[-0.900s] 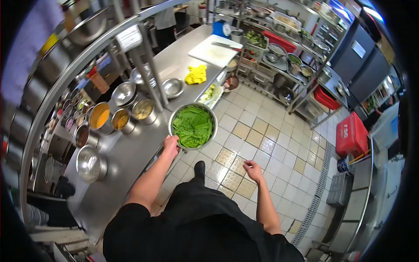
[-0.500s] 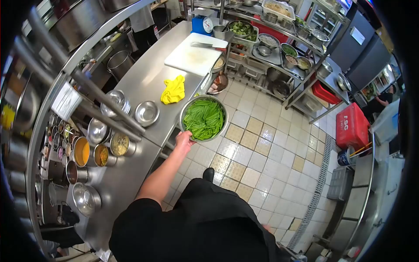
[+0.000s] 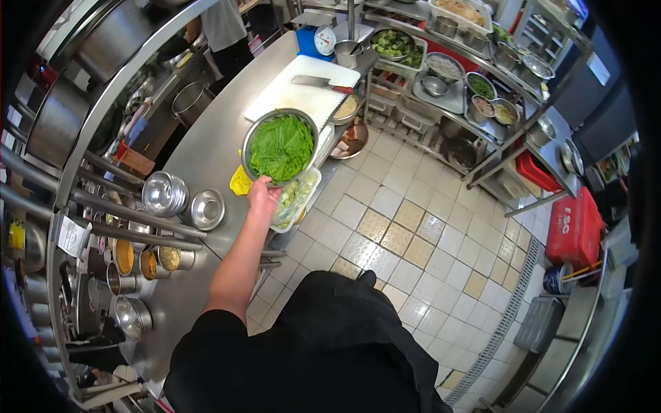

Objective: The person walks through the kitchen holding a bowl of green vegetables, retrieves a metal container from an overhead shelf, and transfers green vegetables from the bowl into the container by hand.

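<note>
My left hand (image 3: 262, 195) grips the near rim of a round metal bowl (image 3: 244, 146). Cut green leafy stalks (image 3: 281, 146) fill it. The bowl hangs over the steel counter's edge and hides most of a yellow cloth (image 3: 239, 182). Just right of the hand, a clear container (image 3: 297, 199) holds pale green vegetables. Beyond the bowl lies a white cutting board (image 3: 275, 94), on which rests a cleaver (image 3: 311, 81) with a red handle. My right hand is out of sight.
Stacked metal bowls (image 3: 165, 193) and a single bowl (image 3: 207, 209) stand left on the counter. A blue scale (image 3: 318, 43) is at the far end. Shelves of ingredients line the back, with a red cooler (image 3: 575, 230) on the right. Another person (image 3: 224, 31) stands behind the counter.
The bowl of greens has moved left, from beside the counter to above it, in my left hand. The clear container has come into sight. My view has shifted.
</note>
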`<state>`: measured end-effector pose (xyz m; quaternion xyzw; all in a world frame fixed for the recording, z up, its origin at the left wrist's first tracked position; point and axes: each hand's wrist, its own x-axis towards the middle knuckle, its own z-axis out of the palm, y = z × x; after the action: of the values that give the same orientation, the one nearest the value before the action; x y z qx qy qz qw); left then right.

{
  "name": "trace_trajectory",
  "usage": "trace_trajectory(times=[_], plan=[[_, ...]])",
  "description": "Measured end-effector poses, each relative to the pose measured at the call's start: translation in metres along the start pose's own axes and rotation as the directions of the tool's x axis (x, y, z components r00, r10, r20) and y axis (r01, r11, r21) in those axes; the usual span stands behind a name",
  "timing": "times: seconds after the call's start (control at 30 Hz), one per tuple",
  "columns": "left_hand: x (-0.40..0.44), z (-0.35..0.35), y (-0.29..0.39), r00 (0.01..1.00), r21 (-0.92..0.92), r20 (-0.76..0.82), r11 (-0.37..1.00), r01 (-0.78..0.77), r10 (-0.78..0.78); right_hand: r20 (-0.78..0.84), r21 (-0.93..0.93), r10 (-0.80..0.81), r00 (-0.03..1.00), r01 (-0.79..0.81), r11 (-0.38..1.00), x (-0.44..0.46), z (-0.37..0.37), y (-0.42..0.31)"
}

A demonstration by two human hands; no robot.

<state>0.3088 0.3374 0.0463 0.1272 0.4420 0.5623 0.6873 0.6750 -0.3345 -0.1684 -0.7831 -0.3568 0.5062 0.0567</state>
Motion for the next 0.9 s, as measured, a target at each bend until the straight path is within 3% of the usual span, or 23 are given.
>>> trace_trajectory(times=[0.03,0.07,0.1,0.13,0.2,0.33,0.47,0.57,0.6,0.67,0.73,0.83,0.9], plan=[[-0.001,0.006,0.006,1.000,-0.017,-0.004,1.000,-0.012,0.012,-0.025,-0.157,-0.125,0.992,0.120,0.980,0.023,-0.031,0.004],[-0.001,0.011,0.014,0.997,-0.022,-0.070,0.999,-0.036,0.035,-0.093,-0.094,-0.098,0.991,0.089,0.992,0.047,-0.065,-0.001],[0.000,0.014,0.021,0.989,-0.026,-0.135,0.998,-0.056,0.052,-0.146,0.136,0.010,0.989,0.010,0.991,0.066,-0.099,-0.015],[0.006,0.015,0.026,0.978,-0.034,-0.196,0.997,-0.076,0.068,-0.239,0.759,0.337,0.911,-0.041,0.650,0.077,-0.125,-0.046],[0.026,0.006,0.032,0.971,-0.002,-0.186,0.988,-0.156,0.152,-0.253,0.775,0.423,0.870,-0.080,0.627,0.101,-0.200,-0.118],[0.080,-0.013,0.050,0.952,-0.029,-0.234,0.977,-0.209,0.197,-0.277,0.736,0.302,0.912,0.000,0.676,0.158,-0.253,-0.180],[0.153,-0.014,0.075,0.916,0.004,-0.331,0.972,-0.237,0.225,-0.206,0.669,0.279,0.938,-0.073,0.739,0.190,-0.230,-0.202],[0.201,-0.004,0.095,0.904,0.025,-0.352,0.967,-0.252,0.245,-0.002,0.623,0.146,0.989,-0.113,0.774,0.202,-0.196,-0.191],[0.210,0.007,0.102,0.890,0.040,-0.369,0.962,-0.270,0.266,0.047,0.546,0.282,0.958,-0.261,0.796,0.200,-0.192,-0.206],[0.224,0.026,0.119,0.854,0.093,-0.418,0.950,-0.298,0.309,0.126,0.488,0.375,0.919,-0.386,0.783,0.200,-0.188,-0.216],[0.232,0.042,0.125,0.828,0.139,-0.451,0.943,-0.302,0.332,0.173,0.318,0.171,0.970,-0.220,0.922,0.209,-0.192,-0.213],[0.245,0.034,0.129,0.829,0.192,-0.449,0.942,-0.275,0.333,0.222,0.446,0.432,0.874,-0.485,0.752,0.243,-0.195,-0.212],[0.245,0.035,0.128,0.841,0.207,-0.427,0.942,-0.266,0.331,0.193,0.459,0.381,0.904,-0.427,0.779,0.274,-0.205,-0.217]])
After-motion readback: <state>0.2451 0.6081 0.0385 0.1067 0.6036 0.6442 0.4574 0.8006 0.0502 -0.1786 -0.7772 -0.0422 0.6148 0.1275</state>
